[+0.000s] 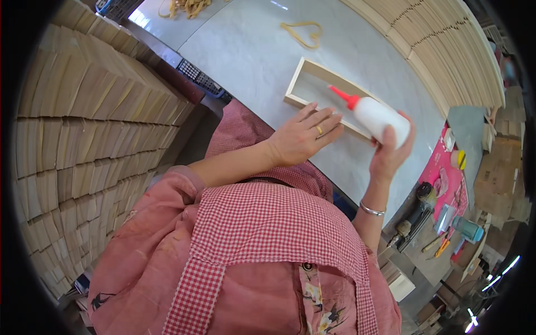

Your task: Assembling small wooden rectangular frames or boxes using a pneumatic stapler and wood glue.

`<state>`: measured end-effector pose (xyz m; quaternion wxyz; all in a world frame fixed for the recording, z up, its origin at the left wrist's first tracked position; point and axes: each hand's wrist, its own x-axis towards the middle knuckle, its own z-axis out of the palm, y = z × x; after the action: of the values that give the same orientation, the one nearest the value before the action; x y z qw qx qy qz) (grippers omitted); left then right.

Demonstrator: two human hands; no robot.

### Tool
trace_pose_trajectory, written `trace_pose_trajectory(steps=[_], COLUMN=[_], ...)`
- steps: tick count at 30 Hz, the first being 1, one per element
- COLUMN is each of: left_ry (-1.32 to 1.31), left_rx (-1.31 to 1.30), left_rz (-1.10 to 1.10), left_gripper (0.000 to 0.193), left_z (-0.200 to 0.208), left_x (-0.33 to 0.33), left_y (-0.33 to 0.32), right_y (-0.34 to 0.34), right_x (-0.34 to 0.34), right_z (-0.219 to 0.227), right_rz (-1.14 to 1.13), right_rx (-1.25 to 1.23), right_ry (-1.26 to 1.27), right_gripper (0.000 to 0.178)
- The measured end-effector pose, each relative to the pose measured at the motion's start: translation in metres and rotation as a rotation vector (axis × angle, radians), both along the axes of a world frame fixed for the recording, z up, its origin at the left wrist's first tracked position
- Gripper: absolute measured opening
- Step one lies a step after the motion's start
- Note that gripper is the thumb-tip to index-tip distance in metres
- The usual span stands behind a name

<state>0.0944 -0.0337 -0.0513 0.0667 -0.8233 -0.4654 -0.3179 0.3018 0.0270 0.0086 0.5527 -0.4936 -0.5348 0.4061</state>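
Observation:
On the pale grey table [240,61] lies a rectangular frame of thin light wood [329,74], its open middle showing the tabletop. My right hand [393,142] is closed round a white squeeze bottle [379,118] with a red nozzle. The bottle is tilted over the frame's right part, its tip pointing up and left above the inside. At the frame's near side, my left hand [307,135] rests with fingers stretched out, a ring on one of them. Those fingertips touch or lie very near the near strip; beneath them it is partly hidden.
A heart-shaped yellowish band [304,34] lies beyond the frame, with more bands [187,6] at far left. Stacked wooden strips [441,50] line the far right edge. Tall stacks of wooden pieces [84,111] stand left. A power tool [416,212] and a glass jar [468,229] lie right.

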Motion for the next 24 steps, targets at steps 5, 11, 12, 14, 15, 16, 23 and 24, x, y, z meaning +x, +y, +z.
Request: trace_pose_trajectory(steps=[5,11,12,14,15,16,23,24], left_ry=[-0.077,-0.089,-0.09,-0.093,-0.094,-0.095,-0.103,-0.104], left_rx=[-0.012,-0.078,-0.079,-0.113,-0.13,-0.147,-0.109,-0.107], left_rz=[-0.056,-0.097,-0.096,-0.111,-0.119,-0.127,-0.113,-0.113], left_gripper=[0.038,0.039,0.039,0.04,0.041,0.041,0.044,0.044], left_z=[-0.017,-0.022,-0.022,-0.024,-0.025,-0.025,-0.023,-0.023], left_x=[0.0,-0.002,-0.002,-0.004,-0.004,-0.005,-0.003,-0.003], left_y=[-0.013,-0.016,-0.015,-0.015,-0.015,-0.014,-0.013,-0.013], right_y=[-0.008,-0.007,-0.005,-0.003,-0.002,-0.001,0.012,0.014], right_x=[-0.036,-0.045,-0.046,-0.049,-0.05,-0.051,-0.058,-0.059], right_z=[-0.002,-0.005,-0.005,-0.004,-0.004,-0.003,-0.003,-0.004], right_rz=[0.211,0.312,0.314,0.333,0.342,0.351,0.323,0.314], right_rx=[0.072,0.12,0.12,0.125,0.128,0.131,0.191,0.201], right_ry=[-0.207,-0.218,-0.218,-0.235,-0.243,-0.25,-0.288,-0.293], right_gripper=[0.052,0.056,0.056,0.057,0.057,0.057,0.057,0.057])
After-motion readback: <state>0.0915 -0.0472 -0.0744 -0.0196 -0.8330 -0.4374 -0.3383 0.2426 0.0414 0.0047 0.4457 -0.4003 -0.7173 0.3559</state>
